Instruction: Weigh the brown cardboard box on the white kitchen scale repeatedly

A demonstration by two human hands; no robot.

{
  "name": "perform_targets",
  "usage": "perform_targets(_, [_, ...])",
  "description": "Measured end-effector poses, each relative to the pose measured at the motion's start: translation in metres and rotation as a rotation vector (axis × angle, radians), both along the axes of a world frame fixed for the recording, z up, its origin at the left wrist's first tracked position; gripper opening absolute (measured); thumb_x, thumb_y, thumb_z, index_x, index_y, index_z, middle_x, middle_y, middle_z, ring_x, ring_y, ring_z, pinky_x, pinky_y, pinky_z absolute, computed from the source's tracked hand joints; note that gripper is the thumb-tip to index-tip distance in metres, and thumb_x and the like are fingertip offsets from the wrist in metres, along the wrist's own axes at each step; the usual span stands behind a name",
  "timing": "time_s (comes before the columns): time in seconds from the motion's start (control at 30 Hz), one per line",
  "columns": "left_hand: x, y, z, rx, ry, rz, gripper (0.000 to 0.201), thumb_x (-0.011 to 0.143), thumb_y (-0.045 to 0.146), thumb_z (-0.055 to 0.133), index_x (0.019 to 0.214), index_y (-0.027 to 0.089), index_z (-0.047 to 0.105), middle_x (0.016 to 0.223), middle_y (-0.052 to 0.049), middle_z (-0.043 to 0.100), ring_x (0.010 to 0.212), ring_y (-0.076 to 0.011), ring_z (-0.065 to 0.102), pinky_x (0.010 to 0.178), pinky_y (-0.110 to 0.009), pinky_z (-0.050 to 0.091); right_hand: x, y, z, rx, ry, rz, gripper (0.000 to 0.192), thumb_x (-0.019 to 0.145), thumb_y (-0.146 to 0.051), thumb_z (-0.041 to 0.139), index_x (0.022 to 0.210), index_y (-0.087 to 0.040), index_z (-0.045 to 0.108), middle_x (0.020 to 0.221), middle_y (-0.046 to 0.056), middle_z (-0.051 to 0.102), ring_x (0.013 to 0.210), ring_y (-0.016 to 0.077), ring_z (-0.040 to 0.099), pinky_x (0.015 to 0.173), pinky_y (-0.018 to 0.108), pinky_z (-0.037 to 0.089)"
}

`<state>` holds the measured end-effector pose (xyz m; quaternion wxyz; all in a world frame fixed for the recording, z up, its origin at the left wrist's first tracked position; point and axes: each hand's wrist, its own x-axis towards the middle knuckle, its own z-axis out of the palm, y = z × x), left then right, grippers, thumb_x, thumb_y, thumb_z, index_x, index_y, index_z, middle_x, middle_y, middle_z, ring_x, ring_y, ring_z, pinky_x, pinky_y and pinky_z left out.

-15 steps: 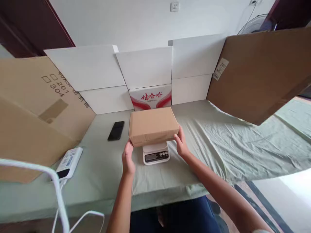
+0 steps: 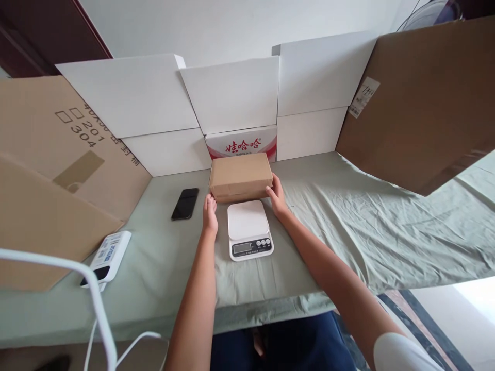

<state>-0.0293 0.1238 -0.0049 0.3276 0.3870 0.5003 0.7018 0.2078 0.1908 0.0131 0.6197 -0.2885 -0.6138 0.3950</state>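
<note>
The box [image 2: 242,176] has moved from above the scale [image 2: 248,221] to behind it, held by left hand [image 2: 210,216] and right hand [image 2: 277,200] fingers. It looks closed, contents hidden.

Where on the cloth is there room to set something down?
Bare: cloth between the black phone and white device, and wrinkled cloth between the right hand and labelled carton. Crowded: the middle, with the left hand, brown box and scale.

Green cloth [image 2: 154,273]: scale [image 2: 248,220], phone [image 2: 185,204], white device [image 2: 114,253].
</note>
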Motion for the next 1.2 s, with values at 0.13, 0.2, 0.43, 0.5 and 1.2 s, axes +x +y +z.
perform_targets(0.13, [0.000,0.002,-0.010,-0.043,-0.027,0.000,0.086,0.084,0.081,0.046,0.143,0.020,0.055,0.152,-0.017,0.053,0.146,-0.0273,0.045,0.120,-0.040,0.033,0.001,0.003,-0.006,-0.064,0.000,-0.002,0.065,0.087,-0.063,0.059,0.139,-0.026,0.049,0.149,0.010,0.054,0.139,0.0319,0.048,0.116,0.049,0.041])
perform_targets(0.2, [0.001,0.003,-0.011,-0.053,-0.030,-0.001,0.083,0.086,0.079,0.045,0.143,0.020,0.056,0.152,-0.017,0.053,0.145,-0.0267,0.045,0.120,-0.040,0.033,0.001,0.004,-0.006,-0.093,0.012,0.000,0.062,0.087,-0.060,0.060,0.137,-0.026,0.050,0.148,0.010,0.055,0.139,0.0310,0.048,0.118,0.049,0.040])
perform_targets(0.43, [0.004,0.003,-0.010,-0.065,-0.034,0.004,0.075,0.092,0.072,0.042,0.142,0.018,0.057,0.151,-0.017,0.054,0.144,-0.0262,0.047,0.121,-0.040,0.032,-0.001,0.007,-0.009,-0.177,0.057,0.035,0.055,0.084,-0.050,0.062,0.132,-0.026,0.049,0.144,0.010,0.057,0.138,0.0302,0.050,0.117,0.050,0.041])
perform_targets(0.5, [0.004,0.003,-0.009,-0.058,-0.033,0.004,0.073,0.093,0.070,0.043,0.141,0.017,0.058,0.151,-0.017,0.055,0.144,-0.0259,0.047,0.121,-0.040,0.032,-0.001,0.007,-0.008,-0.198,0.054,0.048,0.055,0.084,-0.049,0.062,0.132,-0.026,0.049,0.143,0.010,0.057,0.137,0.0308,0.051,0.116,0.051,0.041])
perform_targets(1.2, [-0.005,-0.003,-0.005,-0.030,-0.039,0.015,0.084,0.089,0.080,0.034,0.143,0.019,0.057,0.157,-0.018,0.046,0.148,-0.0268,0.040,0.121,-0.041,0.031,0.006,0.013,-0.011,-0.304,0.127,-0.036,0.062,0.082,-0.054,0.060,0.136,-0.027,0.047,0.155,0.011,0.048,0.143,0.0292,0.045,0.119,0.051,0.036])
